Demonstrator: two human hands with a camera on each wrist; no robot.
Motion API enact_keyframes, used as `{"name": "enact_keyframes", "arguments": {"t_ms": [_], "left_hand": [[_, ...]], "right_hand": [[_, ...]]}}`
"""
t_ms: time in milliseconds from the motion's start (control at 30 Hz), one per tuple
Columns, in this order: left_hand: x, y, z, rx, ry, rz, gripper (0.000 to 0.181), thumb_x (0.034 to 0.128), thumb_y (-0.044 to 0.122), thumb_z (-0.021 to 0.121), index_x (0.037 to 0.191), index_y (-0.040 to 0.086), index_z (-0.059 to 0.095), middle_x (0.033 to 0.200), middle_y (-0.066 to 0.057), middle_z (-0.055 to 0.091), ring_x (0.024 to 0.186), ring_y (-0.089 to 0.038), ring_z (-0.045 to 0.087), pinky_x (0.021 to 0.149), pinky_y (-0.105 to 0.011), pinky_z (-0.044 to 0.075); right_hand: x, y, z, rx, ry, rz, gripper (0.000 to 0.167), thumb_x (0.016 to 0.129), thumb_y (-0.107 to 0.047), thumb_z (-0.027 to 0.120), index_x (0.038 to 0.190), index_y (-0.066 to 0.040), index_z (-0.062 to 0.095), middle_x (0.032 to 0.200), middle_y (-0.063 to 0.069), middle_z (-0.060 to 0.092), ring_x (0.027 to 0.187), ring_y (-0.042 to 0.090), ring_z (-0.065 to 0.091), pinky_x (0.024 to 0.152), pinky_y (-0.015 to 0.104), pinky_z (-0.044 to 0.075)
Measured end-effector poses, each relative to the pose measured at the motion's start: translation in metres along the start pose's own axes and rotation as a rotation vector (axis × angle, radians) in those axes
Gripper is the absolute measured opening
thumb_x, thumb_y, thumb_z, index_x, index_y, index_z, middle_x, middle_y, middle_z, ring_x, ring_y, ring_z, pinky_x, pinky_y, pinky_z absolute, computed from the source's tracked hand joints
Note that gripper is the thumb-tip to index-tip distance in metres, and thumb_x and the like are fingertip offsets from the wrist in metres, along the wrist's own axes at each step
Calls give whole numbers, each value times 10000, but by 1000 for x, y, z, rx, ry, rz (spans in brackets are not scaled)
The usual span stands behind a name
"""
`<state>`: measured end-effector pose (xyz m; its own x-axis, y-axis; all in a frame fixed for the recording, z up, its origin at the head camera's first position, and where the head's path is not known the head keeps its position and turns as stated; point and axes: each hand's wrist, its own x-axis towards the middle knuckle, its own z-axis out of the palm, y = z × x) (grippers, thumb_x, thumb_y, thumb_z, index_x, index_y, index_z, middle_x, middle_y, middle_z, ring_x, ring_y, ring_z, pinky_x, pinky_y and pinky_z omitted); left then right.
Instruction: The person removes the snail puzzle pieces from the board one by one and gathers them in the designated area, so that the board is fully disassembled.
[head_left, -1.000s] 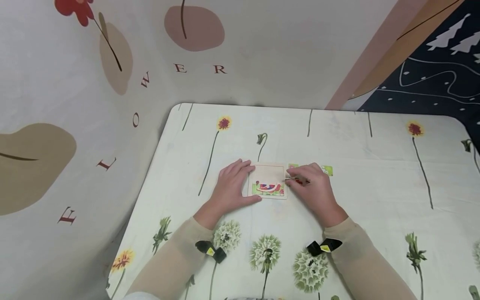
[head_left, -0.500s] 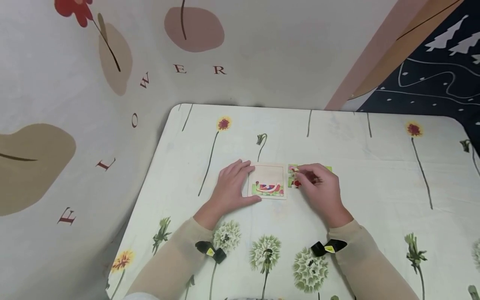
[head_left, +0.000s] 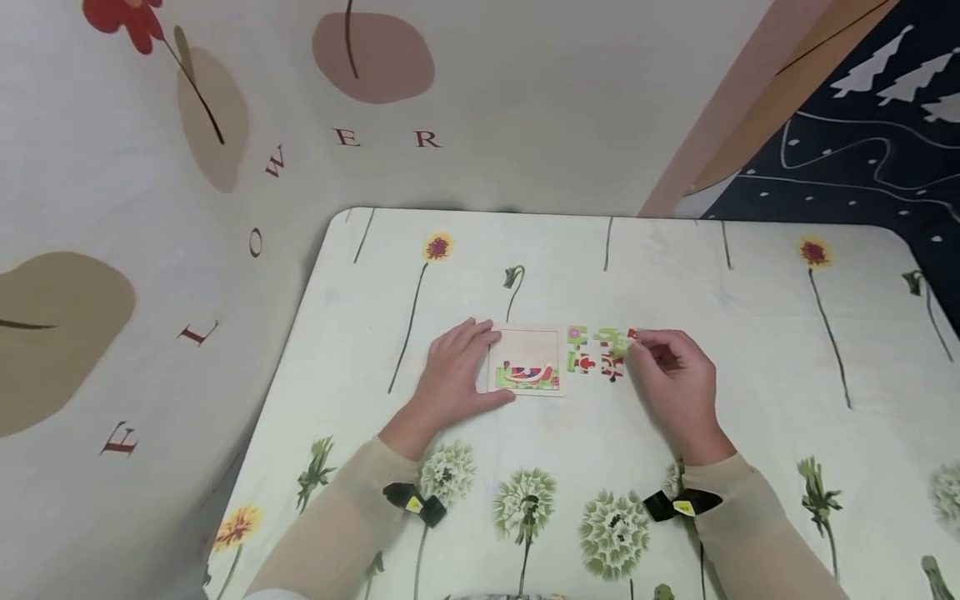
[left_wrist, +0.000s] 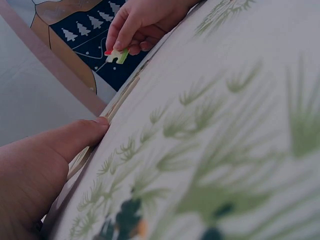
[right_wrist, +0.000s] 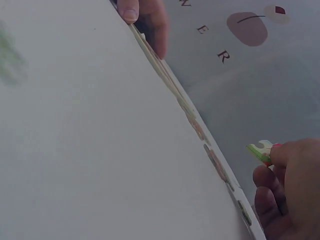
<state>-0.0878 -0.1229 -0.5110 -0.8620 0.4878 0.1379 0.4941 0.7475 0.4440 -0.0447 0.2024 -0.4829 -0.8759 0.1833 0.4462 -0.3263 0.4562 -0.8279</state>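
Note:
My left hand [head_left: 453, 371] rests at the left side of a square wooden puzzle board [head_left: 528, 346], fingers along its left edge and thumb at the near edge. Part of a coloured picture, with red, purple and green pieces, fills the board's lower strip; its upper part is bare wood. My right hand [head_left: 681, 383] pinches a small jigsaw piece [left_wrist: 117, 56], green and cream with a bit of red, between thumb and forefinger. The right wrist view shows that piece raised above the tabletop. My other right fingers are curled under.
Several loose jigsaw pieces lie just right of the board, among them a pink-and-green one [head_left: 577, 335], a red-and-green one [head_left: 581, 362] and a red one [head_left: 612, 365]. A flower-print cloth [head_left: 750, 358] covers the table, which meets a printed wall [head_left: 525, 150] behind.
My right hand has moved away from the board to the right, still with a jigsaw piece in its fingers, uncovering the loose pieces. My left hand stays at the board.

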Motion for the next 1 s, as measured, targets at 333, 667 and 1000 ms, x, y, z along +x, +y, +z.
{"name": "enact_keyframes", "arguments": {"t_ms": [333,667,1000], "left_hand": [[-2,-2,0,-12,6,0,969,789,584,885,1540,85,528,1656,-109,439,1567,-349,303,1224,-603,264],[1,1,0,-18,-13,-5,982,796,584,885,1552,81,511,1660,-109,433,1571,-339,295,1241,-582,242],[1,1,0,-17,-2,-9,1044,782,574,898,1585,72,458,1657,-120,436,1572,-343,294,1249,-581,233]], "right_hand": [[-2,-4,-6,-8,33,114,131,917,145,740,1042,125,711,927,267,720,756,-4,634,701,95,491],[-8,30,-15,-2,42,173,114,964,47,735,1076,33,752,930,129,725,776,67,625,697,136,493],[-12,34,-26,-19,-9,165,187,1051,-26,649,1161,-11,799,1013,123,760,789,68,612,688,158,469]]}}
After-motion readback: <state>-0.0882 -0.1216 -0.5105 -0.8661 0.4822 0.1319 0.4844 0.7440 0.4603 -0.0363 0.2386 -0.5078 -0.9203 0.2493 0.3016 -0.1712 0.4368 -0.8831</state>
